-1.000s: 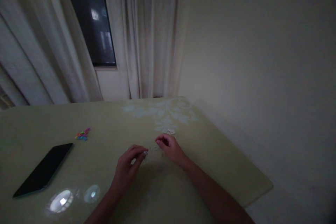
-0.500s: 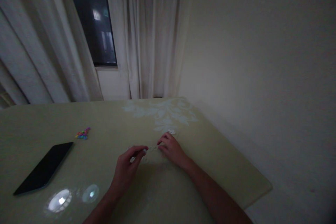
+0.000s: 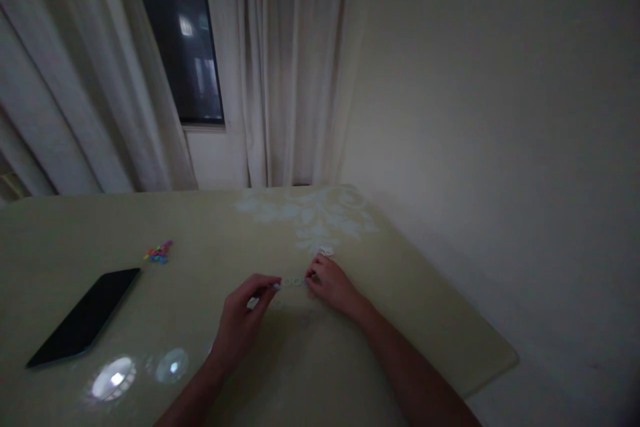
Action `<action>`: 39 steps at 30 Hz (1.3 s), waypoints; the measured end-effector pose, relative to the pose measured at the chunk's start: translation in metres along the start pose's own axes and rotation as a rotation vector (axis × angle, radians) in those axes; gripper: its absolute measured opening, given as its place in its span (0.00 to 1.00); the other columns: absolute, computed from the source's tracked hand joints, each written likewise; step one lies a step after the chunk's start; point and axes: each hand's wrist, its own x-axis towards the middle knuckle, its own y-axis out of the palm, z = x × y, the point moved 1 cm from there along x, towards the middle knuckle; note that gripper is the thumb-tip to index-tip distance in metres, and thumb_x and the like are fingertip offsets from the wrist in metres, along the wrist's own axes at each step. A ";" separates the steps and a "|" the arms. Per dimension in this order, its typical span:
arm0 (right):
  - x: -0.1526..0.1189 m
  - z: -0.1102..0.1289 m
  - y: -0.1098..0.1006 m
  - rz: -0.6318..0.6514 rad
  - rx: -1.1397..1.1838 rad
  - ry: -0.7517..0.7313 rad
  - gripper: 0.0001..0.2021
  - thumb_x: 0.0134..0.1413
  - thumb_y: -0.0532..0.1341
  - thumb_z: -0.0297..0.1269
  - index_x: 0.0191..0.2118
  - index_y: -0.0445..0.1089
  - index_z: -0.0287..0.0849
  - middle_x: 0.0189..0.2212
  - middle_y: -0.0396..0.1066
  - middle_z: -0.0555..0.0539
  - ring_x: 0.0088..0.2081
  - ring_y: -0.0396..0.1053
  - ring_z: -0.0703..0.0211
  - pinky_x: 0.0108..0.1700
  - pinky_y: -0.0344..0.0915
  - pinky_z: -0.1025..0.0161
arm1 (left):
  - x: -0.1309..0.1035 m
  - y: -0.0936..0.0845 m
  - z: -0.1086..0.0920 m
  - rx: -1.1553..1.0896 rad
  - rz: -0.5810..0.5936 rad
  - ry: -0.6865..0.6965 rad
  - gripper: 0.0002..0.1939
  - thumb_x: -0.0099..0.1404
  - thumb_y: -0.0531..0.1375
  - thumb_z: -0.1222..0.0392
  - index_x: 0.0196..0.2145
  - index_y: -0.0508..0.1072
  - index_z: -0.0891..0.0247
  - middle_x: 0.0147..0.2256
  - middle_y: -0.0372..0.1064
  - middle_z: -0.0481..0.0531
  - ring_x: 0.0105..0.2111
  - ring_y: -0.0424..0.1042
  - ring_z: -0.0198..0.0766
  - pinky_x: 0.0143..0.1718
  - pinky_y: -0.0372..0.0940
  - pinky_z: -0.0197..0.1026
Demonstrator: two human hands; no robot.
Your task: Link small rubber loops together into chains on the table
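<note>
A short row of small pale ring-shaped links (image 3: 293, 281) stretches between my two hands, just above or on the table; I cannot tell which. My left hand (image 3: 244, 310) pinches its left end between thumb and forefinger. At the right end, my right hand (image 3: 331, 285) has its fingertips pinched together on the last link, which they mostly hide. Another faint pale ring (image 3: 277, 304) lies below the row, close to my left fingertips. Beyond my right hand's knuckles sits a small group of white pieces (image 3: 326, 251), too small to make out singly.
On the left of the pale table (image 3: 200, 227) rests a dark flat tablet (image 3: 85, 317). Behind it is a little heap of brightly coloured pieces (image 3: 159, 253). A wall (image 3: 475, 147) runs along the right side, and curtains (image 3: 280, 80) hang behind the table.
My right hand has shifted slightly right, its fingers closing from a looser curl into a pinch at the row's end. My left hand keeps its pinch, nearly still.
</note>
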 end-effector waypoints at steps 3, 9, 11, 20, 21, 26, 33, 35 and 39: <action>0.001 -0.002 -0.005 -0.042 0.053 0.003 0.03 0.62 0.64 0.27 0.39 0.75 0.39 0.40 0.69 0.46 0.44 0.69 0.57 0.49 0.64 0.61 | 0.000 -0.001 -0.001 -0.015 0.005 -0.012 0.07 0.68 0.64 0.57 0.40 0.82 0.56 0.35 0.81 0.49 0.34 0.79 0.37 0.35 0.71 0.34; 0.002 -0.005 0.001 -0.034 0.080 0.040 0.02 0.59 0.68 0.28 0.39 0.78 0.39 0.40 0.70 0.46 0.43 0.69 0.58 0.48 0.64 0.63 | -0.002 0.001 0.004 0.006 0.023 -0.062 0.07 0.65 0.66 0.55 0.38 0.84 0.54 0.35 0.83 0.48 0.33 0.80 0.39 0.35 0.71 0.35; 0.003 -0.002 0.007 -0.014 0.043 0.033 0.03 0.60 0.67 0.28 0.39 0.78 0.39 0.41 0.71 0.45 0.43 0.69 0.58 0.47 0.64 0.63 | -0.003 0.002 0.006 0.009 0.032 -0.083 0.07 0.65 0.66 0.54 0.38 0.84 0.54 0.35 0.84 0.48 0.33 0.81 0.39 0.35 0.71 0.36; 0.001 0.012 0.009 0.037 -0.293 -0.040 0.04 0.63 0.62 0.30 0.40 0.74 0.36 0.40 0.70 0.41 0.44 0.67 0.53 0.48 0.63 0.58 | -0.004 0.002 0.009 0.053 0.031 -0.064 0.07 0.65 0.65 0.54 0.37 0.83 0.55 0.33 0.81 0.48 0.31 0.78 0.38 0.34 0.69 0.36; 0.000 0.011 0.008 0.032 -0.281 -0.043 0.03 0.63 0.62 0.30 0.39 0.73 0.36 0.40 0.70 0.41 0.44 0.67 0.53 0.47 0.63 0.59 | -0.004 0.002 0.010 0.047 0.034 -0.063 0.07 0.65 0.65 0.54 0.37 0.83 0.56 0.33 0.81 0.48 0.32 0.78 0.39 0.35 0.69 0.37; 0.002 -0.002 -0.001 -0.046 -0.121 -0.013 0.03 0.64 0.62 0.29 0.39 0.73 0.39 0.40 0.71 0.43 0.44 0.69 0.55 0.48 0.64 0.61 | -0.003 0.002 0.009 0.039 0.063 -0.062 0.07 0.67 0.65 0.53 0.38 0.82 0.56 0.33 0.81 0.49 0.32 0.79 0.39 0.35 0.70 0.36; 0.001 -0.004 -0.013 -0.072 0.001 0.010 0.10 0.57 0.64 0.23 0.44 0.76 0.40 0.43 0.70 0.45 0.46 0.70 0.57 0.51 0.64 0.62 | -0.003 0.002 0.004 0.034 0.039 -0.059 0.07 0.66 0.65 0.53 0.37 0.83 0.56 0.33 0.82 0.49 0.31 0.79 0.38 0.35 0.71 0.36; -0.001 0.000 -0.012 -0.018 0.014 -0.019 0.09 0.55 0.66 0.25 0.41 0.76 0.41 0.42 0.71 0.46 0.45 0.70 0.57 0.50 0.64 0.62 | -0.003 0.003 0.003 0.022 0.044 -0.052 0.08 0.66 0.65 0.53 0.38 0.83 0.56 0.34 0.82 0.49 0.32 0.79 0.39 0.35 0.71 0.36; -0.004 0.008 -0.010 0.072 -0.030 -0.037 0.01 0.56 0.67 0.29 0.35 0.77 0.40 0.40 0.71 0.46 0.43 0.69 0.57 0.46 0.64 0.63 | -0.002 0.002 0.001 0.013 0.044 -0.018 0.08 0.67 0.64 0.55 0.38 0.84 0.56 0.35 0.83 0.51 0.32 0.79 0.40 0.35 0.72 0.36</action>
